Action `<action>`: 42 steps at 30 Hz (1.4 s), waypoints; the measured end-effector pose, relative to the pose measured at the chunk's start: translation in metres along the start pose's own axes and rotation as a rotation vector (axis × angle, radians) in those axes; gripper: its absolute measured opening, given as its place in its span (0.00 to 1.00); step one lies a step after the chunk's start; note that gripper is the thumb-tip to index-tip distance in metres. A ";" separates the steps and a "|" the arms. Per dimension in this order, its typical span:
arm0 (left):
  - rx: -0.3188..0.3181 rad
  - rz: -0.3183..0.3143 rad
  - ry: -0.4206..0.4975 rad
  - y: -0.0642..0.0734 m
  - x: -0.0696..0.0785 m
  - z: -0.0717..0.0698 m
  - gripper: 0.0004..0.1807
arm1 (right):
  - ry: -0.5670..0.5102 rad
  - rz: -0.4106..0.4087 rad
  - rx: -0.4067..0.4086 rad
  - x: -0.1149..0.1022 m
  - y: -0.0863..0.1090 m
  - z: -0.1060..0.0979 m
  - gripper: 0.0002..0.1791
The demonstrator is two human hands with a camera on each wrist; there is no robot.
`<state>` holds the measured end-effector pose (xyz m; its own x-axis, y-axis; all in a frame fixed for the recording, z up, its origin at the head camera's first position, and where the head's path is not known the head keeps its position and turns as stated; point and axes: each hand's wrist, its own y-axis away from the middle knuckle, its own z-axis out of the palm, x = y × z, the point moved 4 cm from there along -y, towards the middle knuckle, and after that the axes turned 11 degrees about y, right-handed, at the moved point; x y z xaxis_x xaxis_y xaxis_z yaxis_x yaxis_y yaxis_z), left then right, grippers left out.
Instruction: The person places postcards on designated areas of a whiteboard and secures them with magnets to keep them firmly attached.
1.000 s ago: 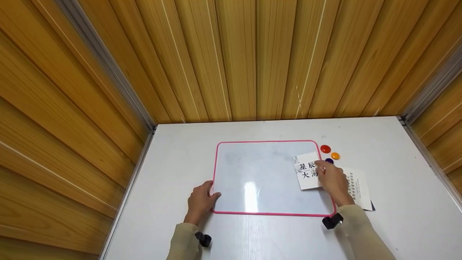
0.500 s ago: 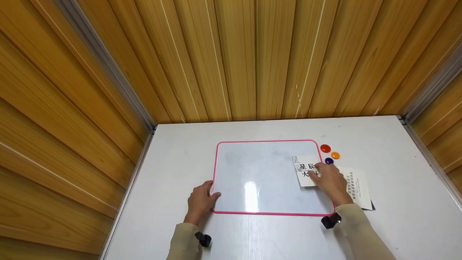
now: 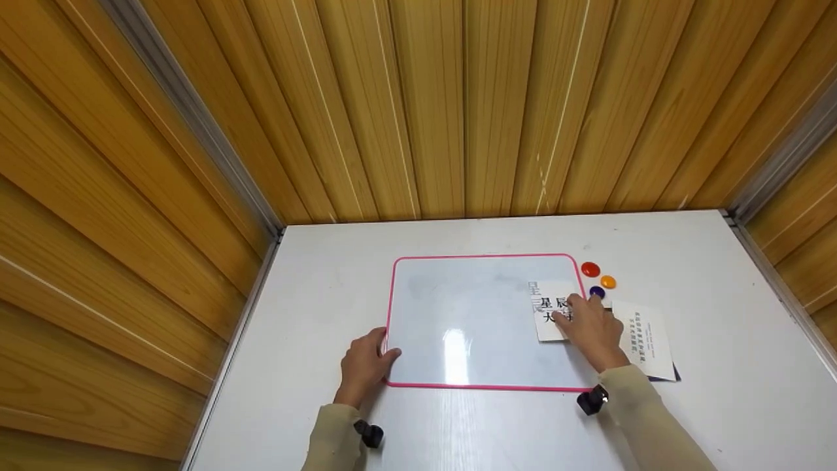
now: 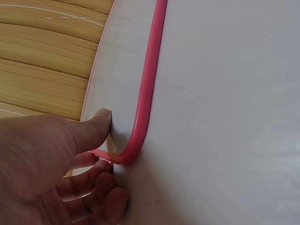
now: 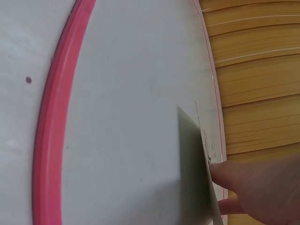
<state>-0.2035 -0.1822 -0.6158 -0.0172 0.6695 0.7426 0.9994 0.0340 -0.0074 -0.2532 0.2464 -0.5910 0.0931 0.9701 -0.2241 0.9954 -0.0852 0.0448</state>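
The whiteboard with a pink rim lies flat on the white table. At its near left corner my left hand grips the rim. In the left wrist view the thumb lies over the board and the fingers curl at the outer side. A white card with large black characters is over the board's right side, held by my right hand, which hides its right part. The right wrist view shows the card tilted, its edge raised over its shadow, the thumb against its printed face.
A red round magnet, an orange one and a dark purple one lie right of the board. More printed cards lie overlapping beside my right hand. Wood-patterned panels stand behind the table.
My right hand has shifted slightly left with the card, and its thumb has come onto the card's face. The purple magnet shows more. The left hand keeps its place.
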 end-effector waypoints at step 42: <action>-0.004 0.023 0.000 0.000 0.000 -0.002 0.27 | 0.040 -0.019 0.007 -0.005 0.002 0.003 0.30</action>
<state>-0.2037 -0.1833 -0.6145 0.0053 0.6701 0.7422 0.9996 0.0158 -0.0213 -0.2520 0.2410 -0.5930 0.0737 0.9799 -0.1856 0.9971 -0.0686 0.0338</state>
